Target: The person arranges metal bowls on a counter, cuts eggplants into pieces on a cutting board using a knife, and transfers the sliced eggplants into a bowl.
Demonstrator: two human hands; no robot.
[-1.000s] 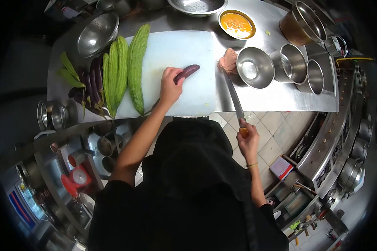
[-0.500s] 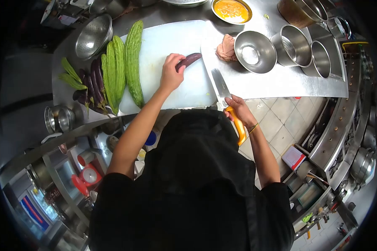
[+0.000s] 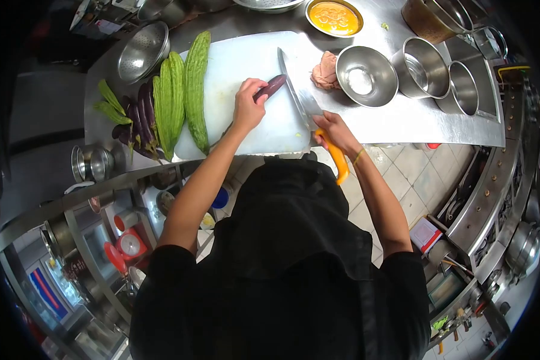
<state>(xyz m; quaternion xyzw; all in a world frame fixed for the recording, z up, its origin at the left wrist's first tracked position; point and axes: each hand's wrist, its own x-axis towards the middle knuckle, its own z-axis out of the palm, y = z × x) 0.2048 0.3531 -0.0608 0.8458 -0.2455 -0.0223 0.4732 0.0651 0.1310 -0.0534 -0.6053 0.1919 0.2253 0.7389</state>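
At cutting board (image 3: 231,57), grips eggplant (image 3: 275,86) in fingers of left hand (image 3: 250,108), knife (image 3: 307,105) in right hand (image 3: 337,133); likely aligning cut, next needs steady blade.

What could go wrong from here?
Cut fingers: the left hand grips the eggplant, and the knife in the right hand is close to its free end; a slip could reach the fingers.

Rolling: the eggplant looks rounded and smooth, so it might turn on the board if that grip loosens.
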